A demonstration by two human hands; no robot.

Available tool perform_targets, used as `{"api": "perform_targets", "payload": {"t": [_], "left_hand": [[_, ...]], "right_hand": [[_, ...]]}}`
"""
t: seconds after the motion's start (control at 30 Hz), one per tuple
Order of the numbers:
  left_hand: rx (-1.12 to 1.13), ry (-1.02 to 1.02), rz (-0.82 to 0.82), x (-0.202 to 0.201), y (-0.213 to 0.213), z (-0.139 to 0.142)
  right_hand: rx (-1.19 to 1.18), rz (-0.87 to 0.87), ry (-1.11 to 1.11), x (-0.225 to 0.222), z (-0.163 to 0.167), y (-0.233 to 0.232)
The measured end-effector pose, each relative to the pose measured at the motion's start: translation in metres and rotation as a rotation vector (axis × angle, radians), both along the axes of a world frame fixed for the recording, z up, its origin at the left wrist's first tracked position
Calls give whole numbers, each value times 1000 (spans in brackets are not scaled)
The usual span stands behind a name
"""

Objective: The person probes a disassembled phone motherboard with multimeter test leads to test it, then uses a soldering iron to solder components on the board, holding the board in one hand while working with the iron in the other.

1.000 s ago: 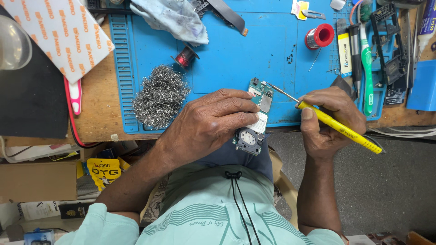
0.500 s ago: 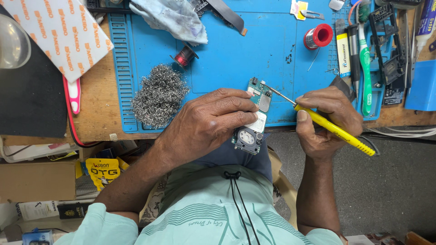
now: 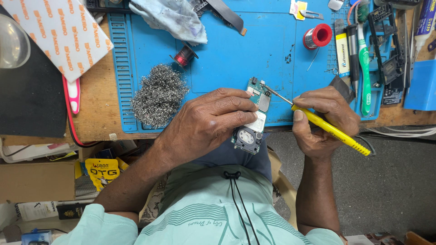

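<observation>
Gripping a circuit board, left hand; right hand fingers pinch a yellow soldering iron.

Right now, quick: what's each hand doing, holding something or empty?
Left hand: closed on a small green circuit board, held at the blue mat's front edge.
Right hand: closed on a yellow-handled soldering iron, tip on the board.

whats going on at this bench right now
A person seated at a workbench holds a small green circuit board in the left hand, over the near edge of a blue work mat. The right hand holds a yellow-handled soldering iron like a pen, its metal tip on the board's upper end. A pile of steel wool and a red solder spool lie on the mat.
</observation>
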State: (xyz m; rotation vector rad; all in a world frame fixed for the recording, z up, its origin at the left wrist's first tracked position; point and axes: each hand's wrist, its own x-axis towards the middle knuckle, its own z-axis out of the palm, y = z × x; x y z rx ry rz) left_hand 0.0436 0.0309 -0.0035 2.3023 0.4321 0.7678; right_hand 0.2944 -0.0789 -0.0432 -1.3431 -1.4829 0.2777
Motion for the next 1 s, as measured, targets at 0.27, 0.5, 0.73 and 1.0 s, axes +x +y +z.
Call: {"api": "perform_targets", "payload": {"t": [0.27,0.5,0.73,1.0], "left_hand": [[5,-1,-1,0,0,1],[-4,-1,-3,0,0,1],[0,4,4,0,0,0],[-4,4,1,1,-1,3]], "right_hand": [[0,-2,-11,-1,0,1],[-1,8,-11,-2,1,1],[28,-8,9,1,0,2],[-3,-2,1,1,2,0]]}}
